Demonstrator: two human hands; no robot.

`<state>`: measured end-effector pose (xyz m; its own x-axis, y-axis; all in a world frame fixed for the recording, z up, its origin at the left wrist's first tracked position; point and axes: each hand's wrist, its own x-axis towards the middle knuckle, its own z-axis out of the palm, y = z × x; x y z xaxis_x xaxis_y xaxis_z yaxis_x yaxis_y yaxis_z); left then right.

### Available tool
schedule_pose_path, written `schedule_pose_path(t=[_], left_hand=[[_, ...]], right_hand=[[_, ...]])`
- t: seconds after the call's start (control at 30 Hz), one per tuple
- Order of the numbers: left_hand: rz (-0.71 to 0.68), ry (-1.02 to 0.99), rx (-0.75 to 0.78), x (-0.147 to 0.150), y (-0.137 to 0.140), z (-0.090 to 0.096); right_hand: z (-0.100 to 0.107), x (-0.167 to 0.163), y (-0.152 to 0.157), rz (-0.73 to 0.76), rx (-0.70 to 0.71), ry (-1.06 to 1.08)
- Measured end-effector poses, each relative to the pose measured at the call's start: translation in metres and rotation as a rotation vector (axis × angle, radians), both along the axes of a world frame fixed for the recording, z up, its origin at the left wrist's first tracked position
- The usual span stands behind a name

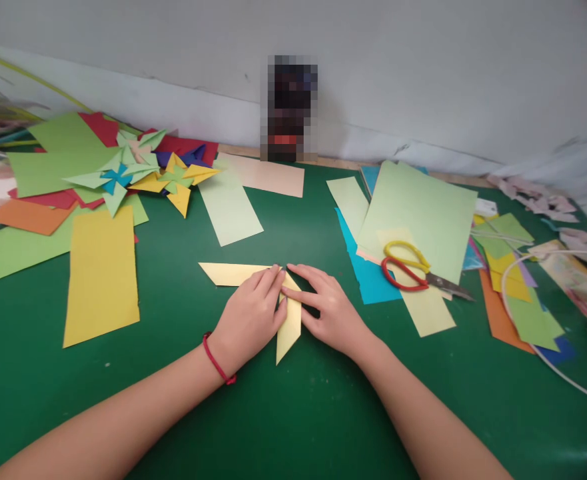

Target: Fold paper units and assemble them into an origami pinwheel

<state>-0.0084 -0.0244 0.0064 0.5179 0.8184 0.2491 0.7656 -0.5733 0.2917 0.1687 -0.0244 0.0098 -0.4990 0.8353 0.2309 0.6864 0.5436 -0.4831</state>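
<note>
On the green table, a pale yellow folded paper strip is bent at a right angle, one arm to the left and one toward me, both ends slanted. My left hand, with a red cord bracelet at the wrist, has its fingers together and holds the strip down near the bend. Part of the paper is hidden beneath it. Spread fingers of my right hand touch the bend and the right edge of the strip. The two hands' fingertips nearly meet there.
Scissors with red and yellow handles lie on pale green sheets at right. Folded paper stars and coloured sheets pile up at back left, near a yellow sheet. A pixelated dark object stands by the wall.
</note>
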Motion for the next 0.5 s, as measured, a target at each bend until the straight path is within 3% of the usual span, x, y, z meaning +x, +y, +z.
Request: schedule_pose_path(t=[0.5], left_hand=[[0.021,-0.014,0.051,-0.0015,-0.0013,0.0007]], right_hand=[[-0.0019,0.0033,0.0011,0.009,-0.012,0.006]])
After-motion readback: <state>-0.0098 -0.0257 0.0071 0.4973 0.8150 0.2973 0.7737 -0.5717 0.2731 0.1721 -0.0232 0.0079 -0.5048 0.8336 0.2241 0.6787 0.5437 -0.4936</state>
